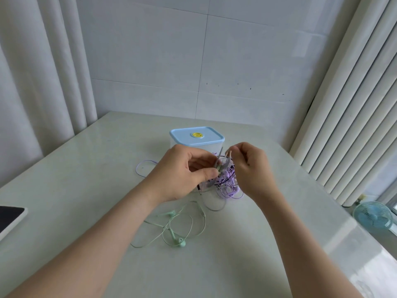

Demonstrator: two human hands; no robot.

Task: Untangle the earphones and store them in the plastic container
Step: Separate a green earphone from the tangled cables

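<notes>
Your left hand point(184, 171) pinched the purple earphones point(225, 179), your right hand point(250, 166) pinched them higher up, all in a messy knot between your fingers point(206, 174), box point(182, 136) just behind.

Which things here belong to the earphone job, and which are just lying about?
Job: tangled earphones, pinched by left hand and right hand; loose green earphones; lidded plastic container.
Lying about: dark-screened device at left edge; small blue fan.

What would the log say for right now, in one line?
step: untangling; left hand: pinches tangled earphones; right hand: pinches same tangle; green earphones: loose on table; container: closed
</notes>
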